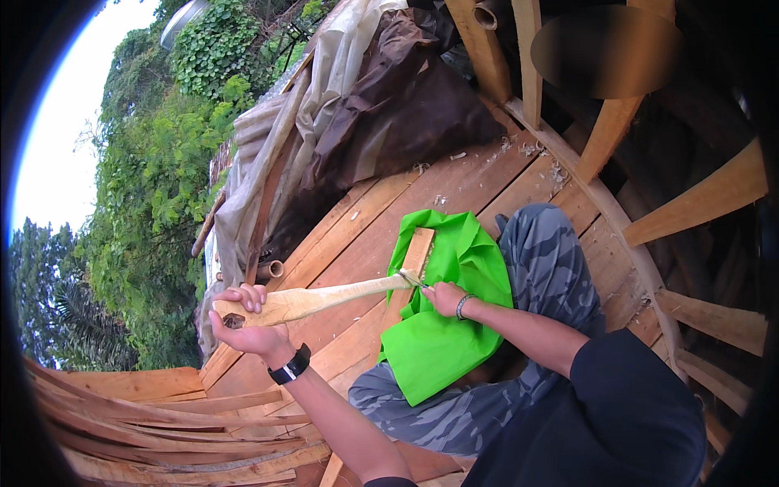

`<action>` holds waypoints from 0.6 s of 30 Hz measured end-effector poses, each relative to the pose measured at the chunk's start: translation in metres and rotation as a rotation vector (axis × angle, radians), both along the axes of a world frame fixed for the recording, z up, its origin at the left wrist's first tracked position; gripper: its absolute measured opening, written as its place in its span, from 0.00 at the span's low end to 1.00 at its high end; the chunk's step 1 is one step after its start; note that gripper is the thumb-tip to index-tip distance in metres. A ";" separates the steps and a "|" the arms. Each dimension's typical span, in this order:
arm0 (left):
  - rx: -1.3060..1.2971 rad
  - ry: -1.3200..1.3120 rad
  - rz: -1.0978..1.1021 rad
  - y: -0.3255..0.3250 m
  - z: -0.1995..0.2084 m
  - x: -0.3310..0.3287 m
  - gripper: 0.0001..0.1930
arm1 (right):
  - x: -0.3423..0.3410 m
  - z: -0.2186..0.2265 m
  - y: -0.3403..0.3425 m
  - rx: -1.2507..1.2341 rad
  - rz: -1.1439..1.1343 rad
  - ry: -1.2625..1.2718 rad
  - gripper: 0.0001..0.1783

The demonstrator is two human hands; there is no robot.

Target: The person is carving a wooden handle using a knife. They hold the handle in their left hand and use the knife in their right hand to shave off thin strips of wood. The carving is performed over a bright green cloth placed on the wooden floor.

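Note:
My left hand (247, 316) is closed around the broad end of a pale, carved, paddle-shaped piece of wood (324, 300). A dark hollow or mark shows at that end, partly hidden by my palm. Its narrow end reaches right, over a wooden block (417, 252) that lies on a bright green cloth (446, 341) across my lap. My right hand (445, 299) is closed on a small carving knife (412, 278), whose metal blade is at the narrow tip of the wood. Most of the knife's handle is hidden in my fingers.
I sit cross-legged on a plank floor (479, 174) with scattered wood shavings (558, 172). Brown and grey tarps (406, 105) are heaped ahead. Long wooden strips (162, 414) lie at the lower left. Upright timbers (706, 199) line the curved edge at right; greenery stands beyond the left side.

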State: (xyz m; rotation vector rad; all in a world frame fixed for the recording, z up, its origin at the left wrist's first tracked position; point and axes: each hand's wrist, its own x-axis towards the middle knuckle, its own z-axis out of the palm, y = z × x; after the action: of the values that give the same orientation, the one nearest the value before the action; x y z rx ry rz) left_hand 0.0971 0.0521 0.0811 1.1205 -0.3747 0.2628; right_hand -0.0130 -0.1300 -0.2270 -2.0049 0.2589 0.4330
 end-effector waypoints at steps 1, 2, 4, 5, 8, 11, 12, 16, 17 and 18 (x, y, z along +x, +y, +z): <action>-0.005 -0.003 -0.013 -0.006 0.002 0.001 0.21 | 0.003 -0.008 -0.002 0.003 -0.014 -0.012 0.32; -0.011 -0.005 -0.025 -0.012 0.003 0.001 0.21 | 0.005 -0.016 -0.006 0.005 -0.027 -0.024 0.33; -0.004 0.009 0.029 0.005 0.000 -0.005 0.21 | 0.011 0.015 -0.003 0.177 -0.002 0.253 0.32; -0.008 0.006 0.027 0.006 -0.001 -0.005 0.21 | 0.012 0.011 -0.004 0.169 -0.012 0.200 0.31; -0.037 -0.013 -0.001 0.000 0.001 -0.010 0.21 | 0.016 -0.015 -0.011 0.141 -0.065 0.028 0.28; -0.008 -0.037 0.041 0.008 0.000 -0.021 0.21 | 0.006 0.000 0.005 0.105 -0.044 -0.147 0.25; 0.010 -0.042 0.071 0.012 -0.003 -0.025 0.22 | -0.001 0.020 0.011 0.066 -0.012 -0.174 0.24; -0.034 -0.046 0.107 0.022 -0.008 -0.037 0.21 | -0.021 0.092 0.020 -0.034 0.114 -0.280 0.22; -0.007 -0.078 0.114 0.018 -0.008 -0.041 0.21 | -0.020 0.094 0.017 -0.065 0.124 -0.314 0.22; -0.001 -0.078 0.126 0.016 -0.007 -0.044 0.21 | -0.021 0.093 0.014 -0.096 0.136 -0.344 0.22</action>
State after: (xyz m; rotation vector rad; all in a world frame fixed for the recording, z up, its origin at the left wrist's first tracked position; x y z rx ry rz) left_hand 0.0534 0.0685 0.0741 1.1363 -0.3737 0.4185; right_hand -0.0345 -0.1160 -0.1335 -2.1584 -0.0722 0.1561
